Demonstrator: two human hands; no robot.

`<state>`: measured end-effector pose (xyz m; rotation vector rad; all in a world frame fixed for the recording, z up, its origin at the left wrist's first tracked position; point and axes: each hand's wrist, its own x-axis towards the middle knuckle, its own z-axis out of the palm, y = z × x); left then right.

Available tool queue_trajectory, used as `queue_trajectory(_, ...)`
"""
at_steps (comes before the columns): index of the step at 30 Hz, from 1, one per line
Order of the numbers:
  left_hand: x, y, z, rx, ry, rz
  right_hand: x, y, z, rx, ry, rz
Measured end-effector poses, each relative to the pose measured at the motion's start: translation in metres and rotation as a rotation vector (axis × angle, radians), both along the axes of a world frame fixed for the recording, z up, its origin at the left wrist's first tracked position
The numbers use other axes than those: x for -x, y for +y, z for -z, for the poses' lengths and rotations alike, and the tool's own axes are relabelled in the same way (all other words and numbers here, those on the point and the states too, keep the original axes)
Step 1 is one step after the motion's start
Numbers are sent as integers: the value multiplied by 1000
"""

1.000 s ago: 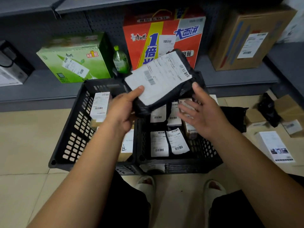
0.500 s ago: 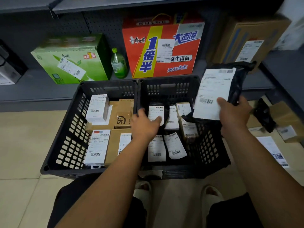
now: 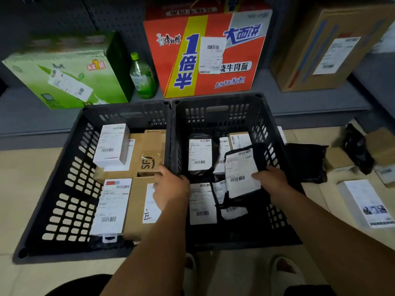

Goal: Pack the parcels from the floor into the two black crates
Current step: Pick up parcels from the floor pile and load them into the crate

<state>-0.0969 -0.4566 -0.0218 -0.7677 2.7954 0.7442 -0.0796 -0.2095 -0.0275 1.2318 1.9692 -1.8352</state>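
Note:
Two black crates stand side by side on the floor. The left crate (image 3: 70, 189) holds cardboard boxes and white boxes. The right crate (image 3: 269, 133) holds several black bags with white labels. My right hand (image 3: 271, 178) grips a black bag parcel (image 3: 240, 171) with a large white label, low inside the right crate, on top of the others. My left hand (image 3: 171, 186) rests on the divide between the two crates, fingers curled over the rim. More parcels lie on the floor to the right: a black bag (image 3: 305, 163), small cardboard boxes (image 3: 337, 159) and a white box (image 3: 365, 204).
A grey shelf (image 3: 310, 97) runs behind the crates, carrying a green carton (image 3: 64, 75), a green bottle (image 3: 143, 77), a red noodle carton (image 3: 211, 54) and a brown carton (image 3: 329, 45). My feet in pale slippers (image 3: 286, 272) are just in front of the crates.
The black bag went from my left hand to my right, swung out to the right, and has come down into the right crate. My left hand dropped to the crate rim.

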Motion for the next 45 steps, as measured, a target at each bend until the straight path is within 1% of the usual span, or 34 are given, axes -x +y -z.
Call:
queue_trajectory(4, 0, -1, 6, 3, 6, 3, 33, -5, 22, -75, 106, 15)
queue_trajectory(8, 0, -2, 11, 77, 20, 12, 67, -16, 42, -202, 140, 22)
queue_trajectory(10, 1, 0, 12, 81, 31, 8, 82, -20, 50, -272, 176, -9)
queue_trajectory(12, 2, 1, 13, 79, 34, 16, 96, -20, 60, -285, 205, -28)
queue_trajectory(17, 4, 3, 10, 79, -9, 2, 123, -25, 88, -330, 140, -110)
queue_trajectory(20, 5, 3, 7, 46, -26, -4, 130, -28, 101, -348, 100, -173)
queue_trajectory(24, 7, 3, 3, 30, -70, -18, 141, -26, 108, -369, 34, -278)
queue_trajectory(27, 7, 5, 1, 42, -68, -33, 149, -22, 112, -360, -16, -345)
queue_trajectory(30, 8, 7, 1, 50, -68, -46, 156, -16, 114, -409, -60, -465)
queue_trajectory(32, 8, 7, 2, 55, -69, -46, 159, -14, 114, -478, -83, -533)
queue_trajectory(34, 8, 6, 2, 62, -77, -45, 160, -21, 111, -591, -97, -538)
queue_trajectory(36, 9, 6, 2, 72, -90, -45, 158, -33, 110, -851, -35, -540)
queue_trajectory(37, 9, 7, 3, 75, -92, -47, 157, -40, 111, -994, 8, -614)
queue_trajectory(38, 10, 7, 3, 77, -89, -50, 157, -47, 113, -1068, 32, -745)
queue_trajectory(39, 10, 7, 3, 80, -84, -55, 158, -53, 117, -1051, 22, -870)
queue_trajectory(40, 10, 7, 4, 85, -80, -56, 158, -57, 121, -969, -31, -961)
queue_trajectory(41, 9, 7, 4, 92, -76, -56, 159, -59, 125, -884, -89, -1005)
queue_trajectory(42, 9, 6, 5, 100, -72, -55, 159, -59, 129, -827, -123, -1017)
queue_trajectory(45, 9, 6, 6, 105, -71, -57, 158, -55, 131, -720, -133, -1022)
